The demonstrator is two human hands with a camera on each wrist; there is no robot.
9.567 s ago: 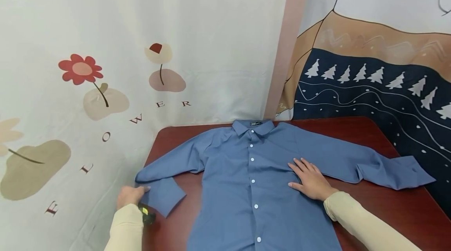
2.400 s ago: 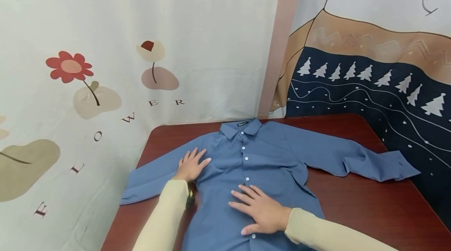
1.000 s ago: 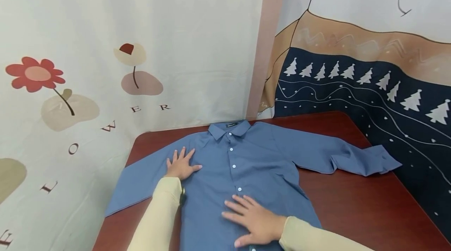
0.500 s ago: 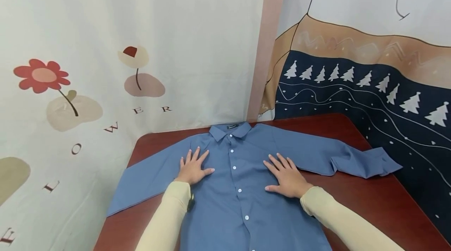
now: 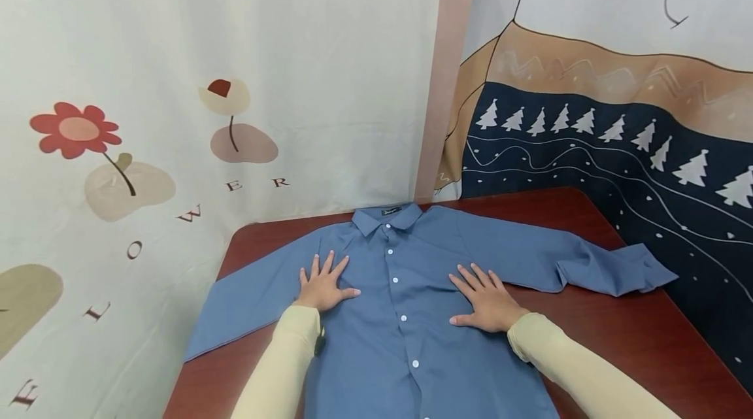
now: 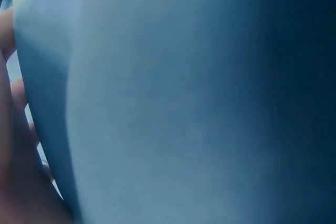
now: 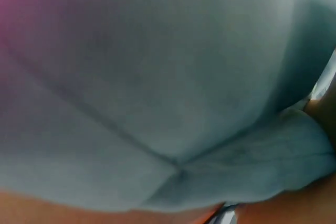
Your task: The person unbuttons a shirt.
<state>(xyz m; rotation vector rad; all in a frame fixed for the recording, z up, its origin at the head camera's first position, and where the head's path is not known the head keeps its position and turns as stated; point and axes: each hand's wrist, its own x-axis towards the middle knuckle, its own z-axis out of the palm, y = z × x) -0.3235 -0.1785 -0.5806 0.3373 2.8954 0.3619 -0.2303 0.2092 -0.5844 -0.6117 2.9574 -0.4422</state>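
Note:
A blue button-up shirt (image 5: pixel 376 353) lies front side up, its collar (image 5: pixel 388 217) at the far table edge and its lower part running out of view at the bottom. My left hand (image 5: pixel 322 287) rests with spread fingers on the chest near the left-side sleeve (image 5: pixel 241 304), which slants out smoothly. On the other half of the chest, my right hand (image 5: pixel 487 301) lies palm down, fingers spread, just below the right-side sleeve (image 5: pixel 529 249). That sleeve is creased toward its cuff (image 5: pixel 641 268). Close blue cloth (image 6: pixel 157 103) fills most of the left wrist view; blurred cloth (image 7: pixel 157 77) fills the right one.
The dark red wooden table (image 5: pixel 600 340) shows on both sides of the shirt. A white curtain with flower prints (image 5: pixel 329 79) hangs behind and to the left. On the right, a dark printed cloth with white trees (image 5: pixel 565 151) borders the table.
The left-side sleeve, folded back near the cuff earlier, is now straight. My left hand has moved from that cuff to the chest. My right hand went to the lower placket, then back up.

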